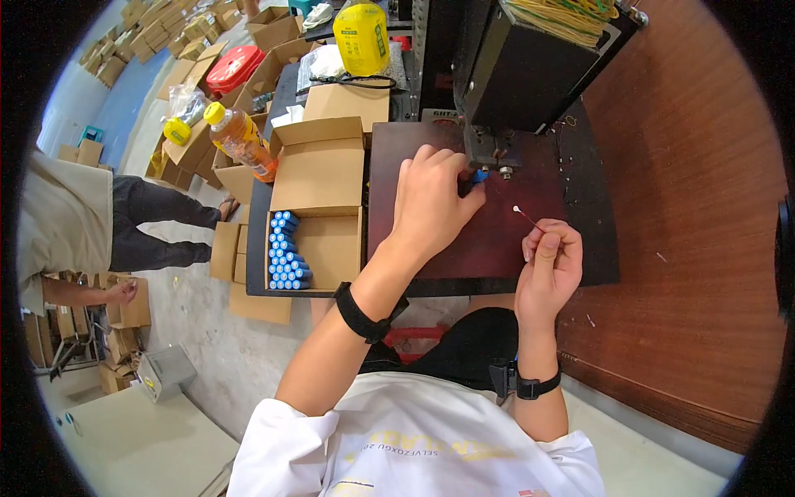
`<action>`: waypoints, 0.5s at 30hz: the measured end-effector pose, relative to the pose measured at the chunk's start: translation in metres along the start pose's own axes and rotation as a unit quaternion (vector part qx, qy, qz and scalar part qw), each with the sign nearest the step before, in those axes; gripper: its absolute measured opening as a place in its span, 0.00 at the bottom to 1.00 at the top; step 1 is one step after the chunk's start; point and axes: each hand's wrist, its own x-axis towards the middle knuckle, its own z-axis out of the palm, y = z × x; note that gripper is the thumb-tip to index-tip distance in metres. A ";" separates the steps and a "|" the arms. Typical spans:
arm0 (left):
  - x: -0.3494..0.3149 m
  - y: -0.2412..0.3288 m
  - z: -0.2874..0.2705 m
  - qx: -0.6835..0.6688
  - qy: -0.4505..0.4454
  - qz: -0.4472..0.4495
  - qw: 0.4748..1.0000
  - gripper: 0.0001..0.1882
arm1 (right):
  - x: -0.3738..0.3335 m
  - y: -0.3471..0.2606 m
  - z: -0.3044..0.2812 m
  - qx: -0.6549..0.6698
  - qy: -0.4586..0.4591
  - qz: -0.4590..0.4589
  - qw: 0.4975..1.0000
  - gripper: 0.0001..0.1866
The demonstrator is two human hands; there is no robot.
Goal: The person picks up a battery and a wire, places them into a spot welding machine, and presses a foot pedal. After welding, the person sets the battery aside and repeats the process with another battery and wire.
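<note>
My left hand [431, 197] is closed on a blue cylindrical battery cell [479, 176], holding it near the two metal tips [506, 172] under a black bench machine [517, 74]. Most of the cell is hidden by the fingers. In a pinch, my right hand [550, 269] grips a thin dark-red wire [528, 219] with a small white end [517, 209] that points up and left, short of the tips. Left of my left hand, an open cardboard box [335, 248] holds several blue battery cells [283, 257] standing along its left side.
A dark reddish work mat [464, 248] lies under both hands. Behind the box stand an orange drink bottle [242, 142] and a yellow container [361, 38]. Yellow-green wires [567, 18] lie atop the machine. A brown wooden panel [679, 207] borders the right; another person [74, 224] stands at left.
</note>
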 end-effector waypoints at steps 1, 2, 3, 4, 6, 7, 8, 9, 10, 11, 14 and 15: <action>0.000 -0.001 0.001 0.000 0.000 0.000 1.000 0.10 | 0.001 0.000 0.000 -0.001 -0.002 -0.002 1.000 0.08; 0.001 -0.002 0.002 -0.001 0.003 0.003 1.000 0.11 | 0.001 -0.001 -0.001 -0.003 -0.003 -0.004 1.000 0.08; 0.001 -0.002 0.003 -0.003 0.007 0.005 1.000 0.11 | 0.001 -0.001 0.000 -0.004 -0.002 -0.005 1.000 0.08; 0.002 -0.001 0.002 -0.003 0.007 0.007 1.000 0.11 | 0.001 -0.002 0.000 0.003 0.004 0.002 1.000 0.08; 0.002 0.002 -0.002 -0.058 0.030 -0.058 0.996 0.11 | 0.002 -0.002 0.002 0.011 0.011 0.008 1.000 0.08; 0.001 0.002 -0.002 -0.058 0.031 -0.057 0.996 0.11 | 0.002 -0.003 0.004 0.016 0.019 0.014 1.000 0.08; 0.001 0.001 -0.002 -0.079 0.024 -0.061 0.995 0.11 | 0.003 -0.003 0.006 0.021 0.026 0.019 0.999 0.08; 0.001 0.000 -0.002 -0.100 0.017 -0.065 0.993 0.12 | 0.005 -0.005 0.006 0.022 0.023 0.016 0.999 0.08; 0.000 0.000 -0.004 -0.100 0.021 -0.063 0.993 0.12 | 0.006 -0.006 0.007 0.017 0.027 0.033 0.999 0.09; -0.001 0.001 -0.007 -0.105 -0.005 -0.061 0.993 0.12 | 0.008 -0.008 0.009 0.013 0.031 0.050 0.998 0.09; -0.004 0.002 -0.007 -0.118 -0.017 -0.055 0.991 0.11 | 0.015 -0.011 0.014 0.057 0.043 0.118 0.990 0.09; -0.004 0.002 -0.007 -0.119 0.003 -0.047 0.992 0.11 | 0.018 -0.011 0.016 0.058 0.042 0.116 0.991 0.09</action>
